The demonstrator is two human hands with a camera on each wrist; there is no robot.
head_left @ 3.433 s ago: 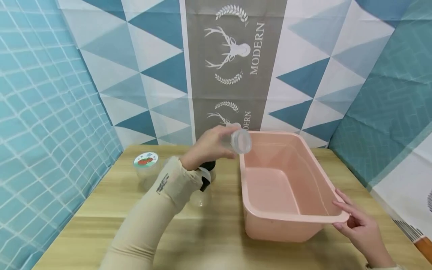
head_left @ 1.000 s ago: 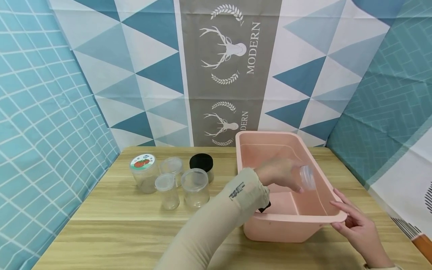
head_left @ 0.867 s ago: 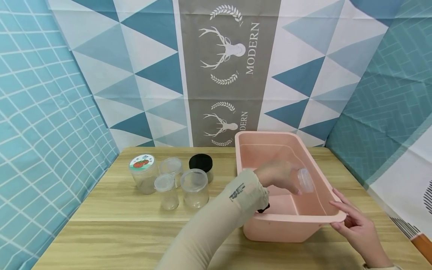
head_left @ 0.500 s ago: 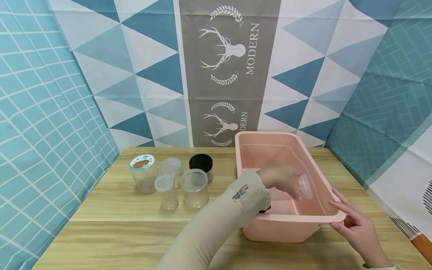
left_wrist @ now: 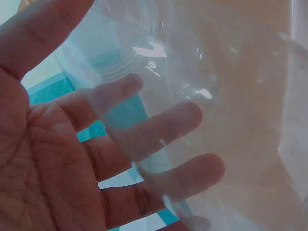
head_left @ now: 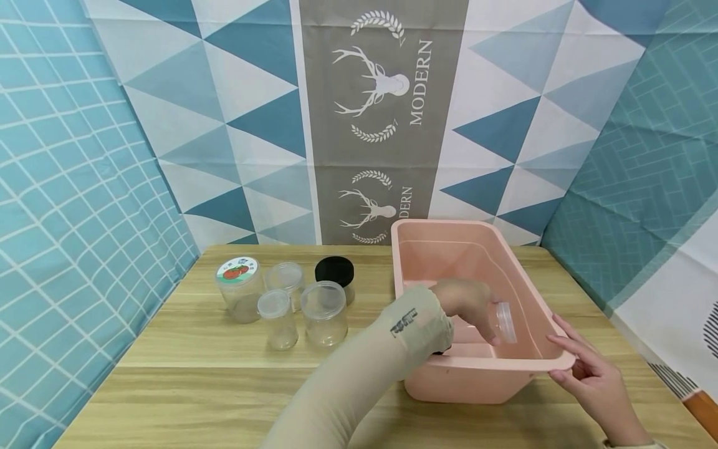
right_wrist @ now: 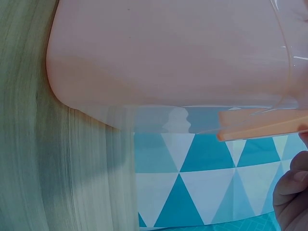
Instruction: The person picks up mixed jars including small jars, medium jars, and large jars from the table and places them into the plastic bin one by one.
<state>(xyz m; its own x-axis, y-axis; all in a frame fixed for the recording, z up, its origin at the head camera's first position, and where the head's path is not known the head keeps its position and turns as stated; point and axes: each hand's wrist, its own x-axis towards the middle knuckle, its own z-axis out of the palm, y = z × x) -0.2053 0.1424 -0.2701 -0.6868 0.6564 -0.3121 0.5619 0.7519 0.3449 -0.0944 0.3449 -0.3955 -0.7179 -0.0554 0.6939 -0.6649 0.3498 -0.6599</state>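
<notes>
My left hand (head_left: 467, 303) reaches down inside the pink plastic basin (head_left: 482, 365) and holds a clear plastic jar (head_left: 507, 323) near the basin's right wall. In the left wrist view the jar (left_wrist: 245, 125) fills the right side, and the fingers (left_wrist: 163, 127) show through its clear wall, with the thumb on the other side. At the basin's near right corner, my right hand (head_left: 597, 377) grips the rim, fingers over the edge and thumb below. The right wrist view shows the outside of the basin (right_wrist: 159, 53) and part of the right hand (right_wrist: 292, 185) at the edge.
Several jars stand on the wooden table (head_left: 224, 386) left of the basin: one with a tomato-print lid (head_left: 238, 290), a black-lidded jar (head_left: 335, 274), a slim clear jar (head_left: 278, 321) and wider clear ones such as this jar (head_left: 325, 315). Patterned cloth (head_left: 387, 125) hangs behind.
From beside the basin, my left hand has carried the clear jar rightward over the rim and lowered it inside. During the last second it sinks a little further. The right hand stays on the rim.
</notes>
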